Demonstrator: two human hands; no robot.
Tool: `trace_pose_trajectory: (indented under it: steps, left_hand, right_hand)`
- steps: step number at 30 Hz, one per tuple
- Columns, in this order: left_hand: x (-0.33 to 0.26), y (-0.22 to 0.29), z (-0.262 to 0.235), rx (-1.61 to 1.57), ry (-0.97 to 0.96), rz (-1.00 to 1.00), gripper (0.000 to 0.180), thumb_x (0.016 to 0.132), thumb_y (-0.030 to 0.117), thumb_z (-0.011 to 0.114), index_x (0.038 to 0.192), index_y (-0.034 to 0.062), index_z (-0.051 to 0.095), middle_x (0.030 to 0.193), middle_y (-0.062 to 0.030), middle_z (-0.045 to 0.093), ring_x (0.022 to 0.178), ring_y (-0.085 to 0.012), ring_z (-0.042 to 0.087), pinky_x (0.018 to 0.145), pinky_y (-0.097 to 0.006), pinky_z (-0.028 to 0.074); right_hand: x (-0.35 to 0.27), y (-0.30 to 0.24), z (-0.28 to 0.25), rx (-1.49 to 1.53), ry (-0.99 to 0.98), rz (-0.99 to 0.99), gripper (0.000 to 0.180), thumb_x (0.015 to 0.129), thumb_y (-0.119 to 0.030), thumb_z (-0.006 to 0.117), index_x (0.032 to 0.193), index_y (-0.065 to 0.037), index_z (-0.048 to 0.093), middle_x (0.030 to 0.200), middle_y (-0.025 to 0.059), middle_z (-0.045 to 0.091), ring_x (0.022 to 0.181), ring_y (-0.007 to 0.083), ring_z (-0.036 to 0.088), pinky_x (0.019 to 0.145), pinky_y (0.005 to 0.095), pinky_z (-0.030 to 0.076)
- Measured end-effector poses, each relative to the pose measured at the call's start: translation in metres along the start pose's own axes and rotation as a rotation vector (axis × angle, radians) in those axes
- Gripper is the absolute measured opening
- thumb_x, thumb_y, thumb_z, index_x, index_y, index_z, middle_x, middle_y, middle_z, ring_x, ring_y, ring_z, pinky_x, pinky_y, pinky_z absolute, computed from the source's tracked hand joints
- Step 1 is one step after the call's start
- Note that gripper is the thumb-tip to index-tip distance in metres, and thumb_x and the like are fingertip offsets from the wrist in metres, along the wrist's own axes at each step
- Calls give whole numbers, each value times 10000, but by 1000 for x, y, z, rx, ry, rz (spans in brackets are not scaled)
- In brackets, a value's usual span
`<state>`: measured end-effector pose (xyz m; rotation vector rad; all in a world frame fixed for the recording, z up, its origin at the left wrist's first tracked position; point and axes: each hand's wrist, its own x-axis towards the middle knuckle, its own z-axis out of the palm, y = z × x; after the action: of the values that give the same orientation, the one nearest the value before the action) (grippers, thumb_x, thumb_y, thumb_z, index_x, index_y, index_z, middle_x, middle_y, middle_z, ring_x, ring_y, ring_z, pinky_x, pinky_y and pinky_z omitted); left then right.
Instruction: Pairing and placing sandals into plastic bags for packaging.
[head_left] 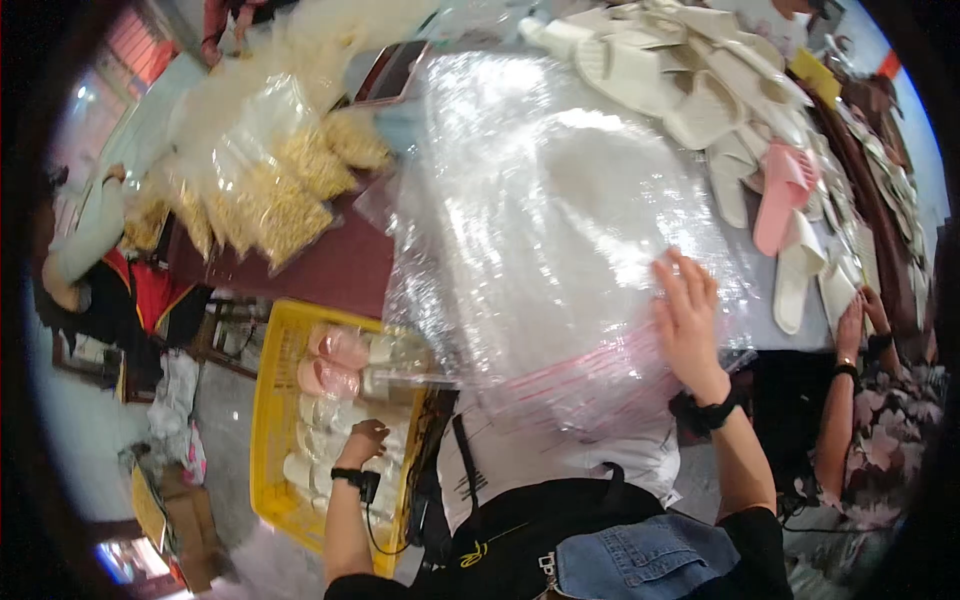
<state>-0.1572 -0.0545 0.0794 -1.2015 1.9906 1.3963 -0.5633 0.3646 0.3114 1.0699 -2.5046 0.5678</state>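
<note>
A worker's right hand point(688, 305) lies spread, palm down, on a broad stack of clear bags point(560, 250) at a surface point(345, 260), the fingers pointing toward the far side. The hand is wide and grips nothing that can be seen; it rests toward the right of the stack, just beyond the pink lines that run along the near edge. The plastic catches the light in bright patches.

The left hand point(366, 440) is lower, over a yellow crate point(262, 420) at the worker's left side, its fingers curled; whether they hold anything cannot be told. In the crate, pink slippers point(338, 360) in clear wrap lie toward the far end, with white slippers point(310, 470) nearer the worker and beside them. A black strap circles each of the worker's wrists.

To the left of the stack, packets point(290, 215) of small yellow pieces crowd together on the surface, near a dark flat device point(388, 72). To the right, a pile point(620, 75) of loose white slippers spreads along the far side, with one pink slipper point(782, 195) among them.

At far right, a co-worker in patterned clothing has a hand point(850, 325) at a white slipper near the pile's closest end. At far left, another person's arm point(90, 240) shows beyond the packets.
</note>
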Motion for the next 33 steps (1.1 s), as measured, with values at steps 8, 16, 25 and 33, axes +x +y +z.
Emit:
trace_pose_trajectory:
  steps: [8,16,25,33]
  left_hand:
    - [-163,239,33,109,685,1198,140,921,-46,606,1040,-4,665,833,-132,673,655,-234,647,596,-342,508]
    - [-161,375,97,827,453,1528,590,848,235,774,1392,111,582,1478,-136,518,1411,-412,417,1127,-658,298]
    - [-87,392,130,919,435,1270,767,879,568,664,1556,319,404,1691,-76,206,1559,-382,107,1091,-811,8]
    - [-74,403,129,861,436,1301,764,873,569,675,1545,316,417,1676,-74,244,1554,-383,128,1100,-797,-12]
  right_hand:
    - [0,8,-3,-1,66,-59,522,844,-154,729,1351,-133,606,1448,114,518,1273,364,477,1032,474,451]
    - [-9,17,5,72,56,-89,562,885,-231,718,1416,-128,562,1497,144,477,1326,382,442,1034,515,455]
    - [2,86,-47,370,208,-66,478,875,-69,710,1340,-73,600,1477,221,475,1306,435,476,1088,493,423]
    - [94,287,-39,15,834,390,134,924,-141,635,1014,-51,677,1113,205,621,1106,397,576,904,488,479]
